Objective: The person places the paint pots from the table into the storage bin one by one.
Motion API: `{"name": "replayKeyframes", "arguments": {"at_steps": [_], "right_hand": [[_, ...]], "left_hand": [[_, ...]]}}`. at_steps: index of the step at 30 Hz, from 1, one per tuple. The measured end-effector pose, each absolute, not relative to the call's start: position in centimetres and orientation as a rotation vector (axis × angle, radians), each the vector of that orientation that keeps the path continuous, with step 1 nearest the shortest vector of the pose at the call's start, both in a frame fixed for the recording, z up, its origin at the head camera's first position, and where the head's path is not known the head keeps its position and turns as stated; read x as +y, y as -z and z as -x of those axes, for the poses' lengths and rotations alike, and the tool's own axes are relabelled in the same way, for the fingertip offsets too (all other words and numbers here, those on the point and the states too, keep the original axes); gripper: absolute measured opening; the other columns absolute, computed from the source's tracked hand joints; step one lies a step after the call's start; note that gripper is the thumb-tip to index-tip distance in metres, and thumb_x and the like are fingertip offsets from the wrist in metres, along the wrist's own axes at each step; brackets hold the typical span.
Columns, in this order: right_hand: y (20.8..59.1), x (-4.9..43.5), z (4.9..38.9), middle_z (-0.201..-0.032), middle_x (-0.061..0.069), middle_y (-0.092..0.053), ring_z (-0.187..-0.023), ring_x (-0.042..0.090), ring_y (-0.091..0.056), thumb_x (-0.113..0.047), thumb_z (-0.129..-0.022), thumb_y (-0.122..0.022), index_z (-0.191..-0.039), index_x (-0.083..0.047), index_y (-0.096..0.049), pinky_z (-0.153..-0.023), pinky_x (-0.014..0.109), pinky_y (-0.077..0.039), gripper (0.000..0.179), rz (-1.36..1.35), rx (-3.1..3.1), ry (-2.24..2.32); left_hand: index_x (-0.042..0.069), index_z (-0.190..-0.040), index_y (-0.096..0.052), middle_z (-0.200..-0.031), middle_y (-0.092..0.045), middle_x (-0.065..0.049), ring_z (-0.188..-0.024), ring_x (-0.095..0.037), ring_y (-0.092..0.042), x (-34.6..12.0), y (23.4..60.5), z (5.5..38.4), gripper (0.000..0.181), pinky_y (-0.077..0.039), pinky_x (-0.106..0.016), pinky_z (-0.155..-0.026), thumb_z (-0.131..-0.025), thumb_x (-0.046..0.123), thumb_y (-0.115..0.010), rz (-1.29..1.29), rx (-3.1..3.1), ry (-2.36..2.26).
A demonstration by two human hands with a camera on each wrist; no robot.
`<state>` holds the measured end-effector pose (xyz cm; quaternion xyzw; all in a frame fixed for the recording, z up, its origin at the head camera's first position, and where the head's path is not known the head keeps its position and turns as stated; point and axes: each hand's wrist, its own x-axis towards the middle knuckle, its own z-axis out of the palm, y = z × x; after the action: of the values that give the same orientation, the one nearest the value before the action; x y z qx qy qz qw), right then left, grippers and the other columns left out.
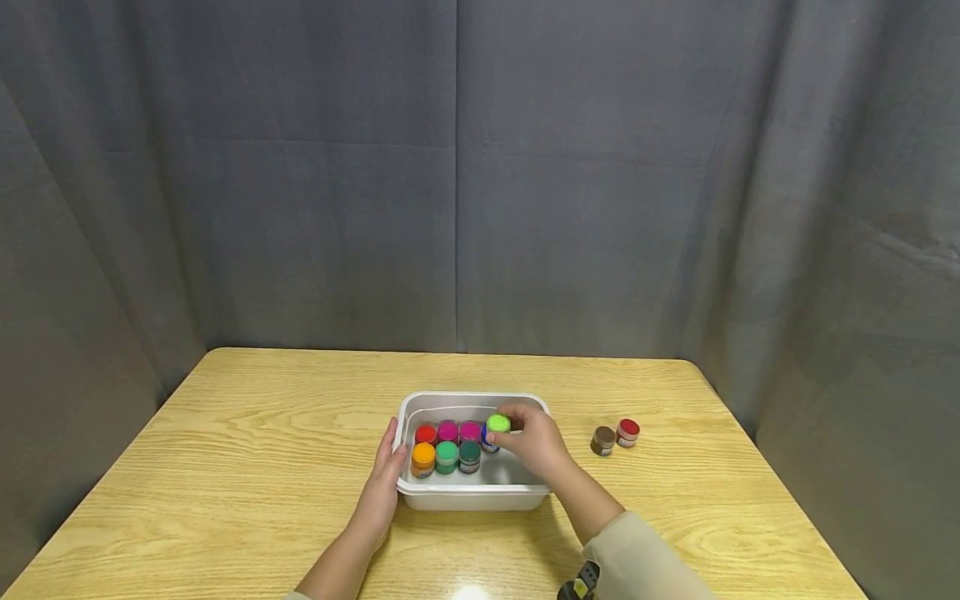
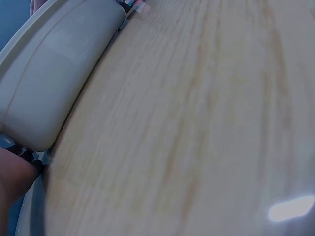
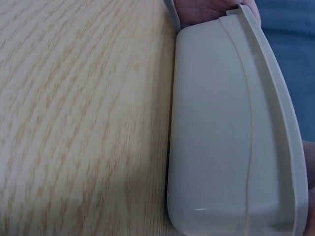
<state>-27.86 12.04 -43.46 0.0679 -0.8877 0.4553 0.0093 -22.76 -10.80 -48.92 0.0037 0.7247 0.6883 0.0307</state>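
Note:
A white plastic bin (image 1: 472,500) stands on the table with small paint jars in it. My left hand (image 1: 381,493) grips its left side, thumb over the rim and fingers along the outer wall. With my right hand (image 1: 531,443) I pinch a lime-green paint jar (image 1: 498,423) inside the bin's right half, partly over a blue jar (image 1: 486,442). The back row also holds a red jar (image 1: 426,433) and two magenta jars (image 1: 447,431). In front sit an orange jar (image 1: 423,457), a light green jar (image 1: 446,455) and a dark green jar (image 1: 469,454).
Right of the bin, a brown jar (image 1: 602,441) and a dark red jar (image 1: 627,432) stand side by side on the wooden table (image 1: 247,467). Grey curtains (image 1: 337,208) hang behind the table and at both sides.

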Motion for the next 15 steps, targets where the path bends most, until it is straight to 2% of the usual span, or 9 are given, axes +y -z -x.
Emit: {"name": "replayKeyframes", "arguments": {"at_steps": [6,15], "right_hand": [[43.78,11.63,28.1,-0.111,0.014,-0.071,-0.099,0.026,-0.065,-0.01,-0.08,-0.08,-0.117,0.002,-0.068,-0.081,0.036,-0.057,0.041,-0.253,-2.843,-1.414],[43.97,11.2,28.23,-0.091,0.007,-0.066,-0.084,0.016,-0.058,-0.006,-0.075,-0.083,-0.107,0.001,-0.069,-0.073,0.029,-0.05,0.036,-0.263,-2.939,-1.305]], "left_hand": [[0.025,-0.159,-0.004,-0.166,-0.001,-0.013,-0.151,-0.045,0.001,-10.78,48.96,22.77,0.061,-0.001,-0.074,-0.114,-0.105,0.038,-0.03,-0.01,2.231,-2.126],[0.026,-0.159,-0.004,-0.166,-0.001,-0.013,-0.151,-0.045,0.0,-10.82,48.93,22.81,0.061,-0.002,-0.074,-0.114,-0.105,0.038,-0.03,-0.001,2.236,-2.122]]}}
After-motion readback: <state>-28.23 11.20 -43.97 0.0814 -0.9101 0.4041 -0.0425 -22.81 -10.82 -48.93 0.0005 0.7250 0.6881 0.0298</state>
